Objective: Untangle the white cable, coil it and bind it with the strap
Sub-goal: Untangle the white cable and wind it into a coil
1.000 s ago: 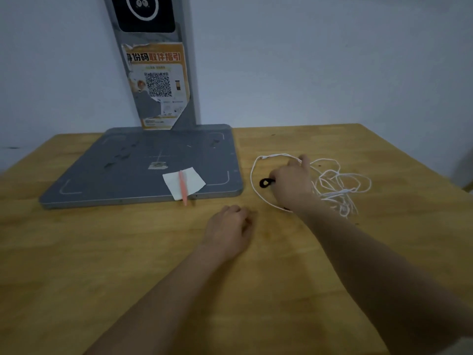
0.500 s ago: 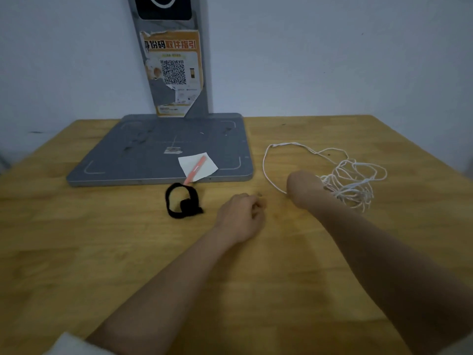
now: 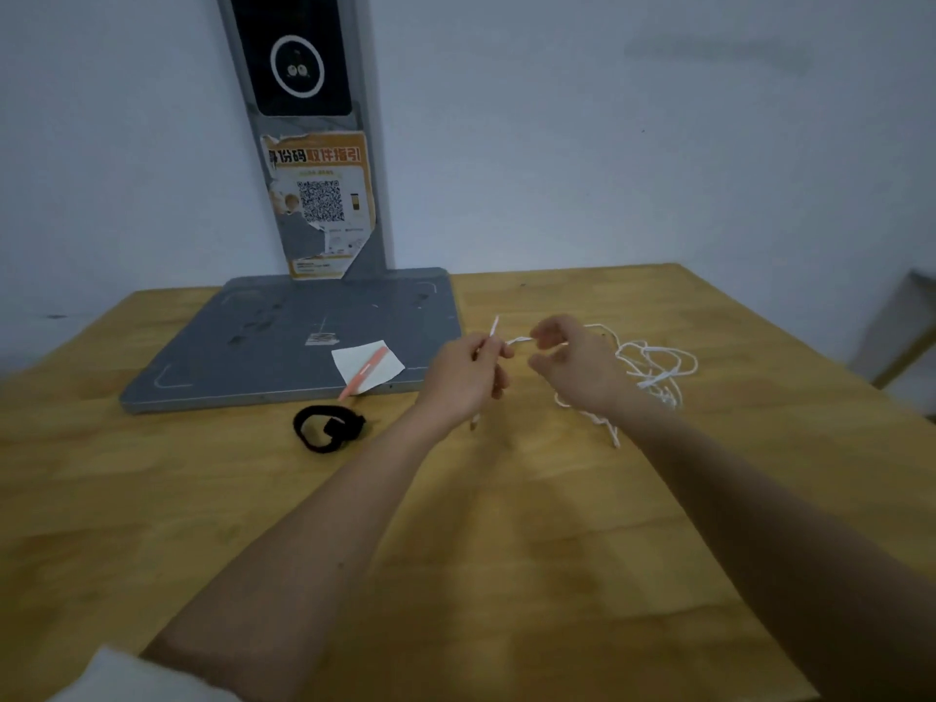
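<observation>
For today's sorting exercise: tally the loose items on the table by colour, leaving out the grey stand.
White: 2, cable and paper slip
Black: 1, strap
Pink-orange: 1, pen
Total: 4

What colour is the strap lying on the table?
Black; the strap shows clearly in the head view.

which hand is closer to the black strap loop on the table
Left. The left hand is raised just right of the black strap loop; the right hand is farther right, beyond the left one.
</observation>
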